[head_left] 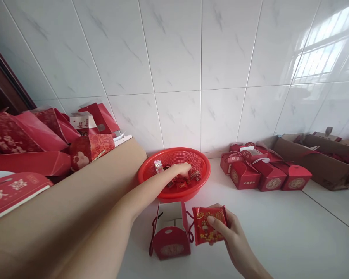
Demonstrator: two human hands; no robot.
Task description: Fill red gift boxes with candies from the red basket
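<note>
My left hand [184, 169] reaches down into a red plastic colander [202, 186], among small red-wrapped sweets [182, 185]. Its fingertips point away from me and are hidden, so what they hold, if anything, does not show. My right hand [231, 231] is closed on a flat red snack packet [206, 223] with gold print, thumb on top. Just left of that packet stands a dark red gift box [171, 248] with its top open, pale inside, and cord handles at its sides.
Several closed red gift boxes [272, 180] stand together at the right, before an open cardboard box [317, 166]. A large carton [75, 186] of unfilled-looking red boxes takes up the left. White tiles [177, 112] rise behind the white counter [279, 228].
</note>
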